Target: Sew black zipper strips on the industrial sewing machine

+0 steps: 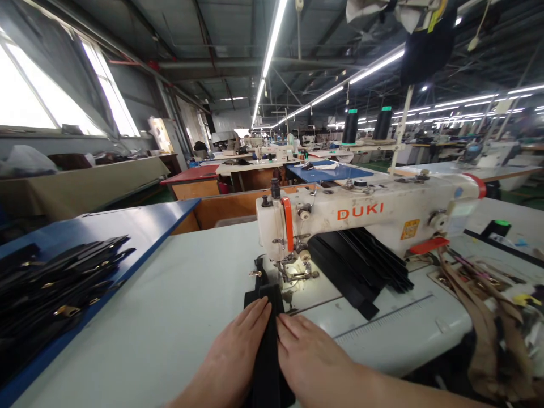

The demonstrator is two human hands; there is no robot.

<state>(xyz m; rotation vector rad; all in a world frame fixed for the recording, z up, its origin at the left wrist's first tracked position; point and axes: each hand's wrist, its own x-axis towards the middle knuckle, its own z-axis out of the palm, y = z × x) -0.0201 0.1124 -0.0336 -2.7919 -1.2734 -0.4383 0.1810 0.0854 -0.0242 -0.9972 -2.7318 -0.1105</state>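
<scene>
A black fabric strip (pixel 267 362) runs toward me across the pale sewing table. From its far end sticks out a black zipper (pixel 260 277) with a small metal pull. My left hand (pixel 238 343) grips the strip's left edge, fingers together and pressed down on it. Along the opposite edge, my right hand (pixel 312 348) holds it with fingers bunched; the thumbs are hard to make out. Just beyond and to the right of the fingertips is the needle and presser foot (pixel 297 271) of the white sewing machine (pixel 361 209). The strip's far end lies beside the foot, left of it.
Under the machine arm lies a stack of black fabric pieces (pixel 357 266). Several black zippered pieces (pixel 63 283) are piled on the blue table (pixel 140 226) at left. Tan straps (pixel 476 317) hang over the right edge, near a recess with small tools. Thread cones (pixel 351 127) stand behind.
</scene>
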